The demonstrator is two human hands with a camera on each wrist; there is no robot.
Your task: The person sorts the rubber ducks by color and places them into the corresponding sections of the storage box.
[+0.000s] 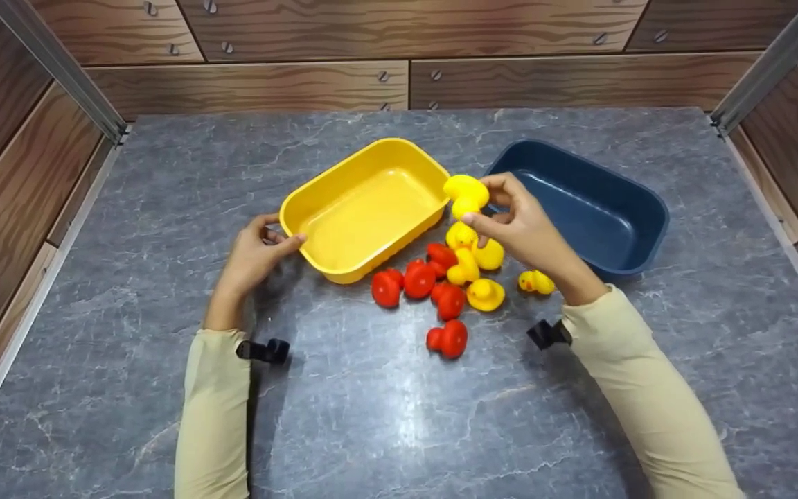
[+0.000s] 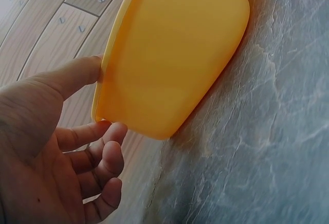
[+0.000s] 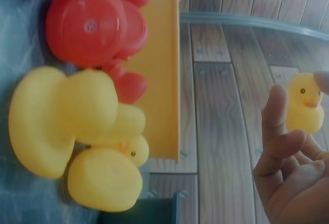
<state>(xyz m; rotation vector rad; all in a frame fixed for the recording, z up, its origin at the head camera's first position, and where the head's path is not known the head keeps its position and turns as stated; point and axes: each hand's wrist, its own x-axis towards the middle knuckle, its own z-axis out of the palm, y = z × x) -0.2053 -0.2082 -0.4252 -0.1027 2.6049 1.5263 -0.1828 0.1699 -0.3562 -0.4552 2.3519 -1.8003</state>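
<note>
My right hand (image 1: 503, 215) pinches a yellow rubber duck (image 1: 466, 195) in the air, just past the right end of the empty yellow tray (image 1: 309, 201); the right wrist view shows that yellow rubber duck (image 3: 304, 104) between my fingertips. My left hand (image 1: 260, 249) touches the yellow tray's near-left corner, thumb on its rim (image 2: 103, 75), the other fingers loosely curled beside its wall. Below the held duck lies a cluster of yellow ducks (image 1: 472, 260) and red ducks (image 1: 418, 278) on the grey marble table (image 1: 371, 409). The yellow ducks (image 3: 77, 131) and red ducks (image 3: 87, 26) also fill the right wrist view.
An empty dark blue tray (image 1: 641, 201) stands to the right of the yellow one. One small yellow duck (image 1: 536, 282) lies apart near my right wrist, and a red duck (image 1: 449, 339) sits nearest me. Wooden walls (image 1: 399, 76) enclose the table on three sides.
</note>
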